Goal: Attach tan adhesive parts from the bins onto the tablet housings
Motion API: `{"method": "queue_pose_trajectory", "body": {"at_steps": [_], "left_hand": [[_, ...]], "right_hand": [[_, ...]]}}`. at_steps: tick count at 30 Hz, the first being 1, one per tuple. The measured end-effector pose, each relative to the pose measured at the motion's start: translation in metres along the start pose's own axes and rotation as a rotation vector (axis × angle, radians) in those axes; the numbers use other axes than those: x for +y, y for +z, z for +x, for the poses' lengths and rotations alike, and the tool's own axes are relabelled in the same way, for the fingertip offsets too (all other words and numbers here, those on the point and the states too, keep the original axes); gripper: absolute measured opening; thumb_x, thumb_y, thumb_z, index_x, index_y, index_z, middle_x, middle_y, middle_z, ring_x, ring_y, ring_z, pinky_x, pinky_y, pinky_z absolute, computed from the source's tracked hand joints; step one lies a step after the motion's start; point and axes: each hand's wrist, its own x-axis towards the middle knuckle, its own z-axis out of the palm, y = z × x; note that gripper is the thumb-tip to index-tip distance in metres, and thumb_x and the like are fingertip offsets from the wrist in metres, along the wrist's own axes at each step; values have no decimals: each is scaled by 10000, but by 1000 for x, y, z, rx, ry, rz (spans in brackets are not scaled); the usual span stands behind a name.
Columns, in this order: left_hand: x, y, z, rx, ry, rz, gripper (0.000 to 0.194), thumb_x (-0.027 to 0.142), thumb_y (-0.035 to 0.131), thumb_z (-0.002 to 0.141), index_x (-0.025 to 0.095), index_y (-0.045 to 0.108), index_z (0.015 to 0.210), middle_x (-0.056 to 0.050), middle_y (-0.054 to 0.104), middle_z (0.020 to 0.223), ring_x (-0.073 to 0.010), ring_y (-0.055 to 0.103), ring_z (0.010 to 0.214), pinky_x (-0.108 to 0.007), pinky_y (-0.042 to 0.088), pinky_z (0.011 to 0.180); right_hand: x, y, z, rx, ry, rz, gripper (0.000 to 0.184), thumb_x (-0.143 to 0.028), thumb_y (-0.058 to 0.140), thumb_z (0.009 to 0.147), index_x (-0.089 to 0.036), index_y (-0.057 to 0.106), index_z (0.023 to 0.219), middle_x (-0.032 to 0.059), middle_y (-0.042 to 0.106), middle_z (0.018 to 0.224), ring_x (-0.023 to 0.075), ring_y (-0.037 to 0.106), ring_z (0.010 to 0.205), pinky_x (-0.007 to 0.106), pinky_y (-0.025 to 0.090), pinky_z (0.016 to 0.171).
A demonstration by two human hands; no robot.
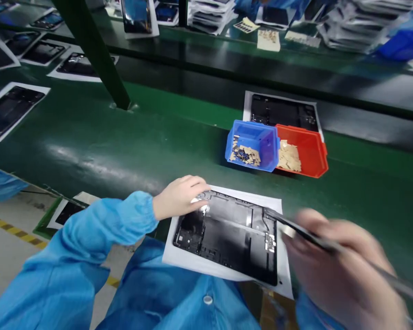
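Observation:
A black tablet housing [227,233], its inside facing up, lies on a white sheet [179,256] at the table's near edge. My left hand [182,197] holds its upper left corner, thumb over the inner side and fingers at the rim. Blurred by motion, my right hand [344,261] grips dark tweezers [306,233]. Their tips reach the housing's upper right corner, close to a thin black cable [265,222]. A small pale piece [289,231] shows by the right fingertips; whether they hold it is unclear. A small silvery board [270,243] sits along the housing's right side.
Beyond the housing stand a blue bin [253,144] and a red bin [304,149] with small pale pieces. Another housing [285,110] lies behind them. A green post [99,59] rises at left, near more housings [12,110]. Paper stacks [211,16] fill the far shelf.

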Motion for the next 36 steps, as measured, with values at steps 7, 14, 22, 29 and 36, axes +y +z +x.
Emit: {"method": "queue_pose_trajectory", "body": {"at_steps": [7,14,22,29,36], "left_hand": [[-24,30,23,-27,74,63,208,268,449,942,171,631,911,-30,635,914,-157,566,792,-292,470,748],[-40,13,7,21,93,-112,185,208,471,933,146,632,865,-33,648,922,-135,572,819,-258,489,780],[-45,12,4,-38,42,-264,151,219,541,899,137,597,786,-55,635,967,-139,586,853,-277,494,817],[-45,9,6,-62,23,-314,137,178,545,884,142,565,753,-54,626,966,-138,578,857,-274,486,813],[-46,11,5,-85,17,-306,136,189,539,891,146,547,762,-49,615,972,-142,570,871,-290,471,821]], "right_hand": [[71,68,57,139,346,601,201,-402,584,811,-224,651,876,-11,547,620,104,505,567,216,429,513],[96,69,49,126,359,410,171,-351,623,824,-181,644,832,-12,598,591,85,520,507,193,417,480],[91,75,42,91,296,-43,206,-288,621,844,-194,512,698,-9,625,631,118,596,553,244,471,550],[90,81,36,82,348,-131,187,-289,610,847,-205,498,724,13,668,681,170,659,630,305,515,605],[92,83,35,90,352,-142,191,-276,619,842,-211,488,720,3,680,693,167,672,635,302,525,606]]}}
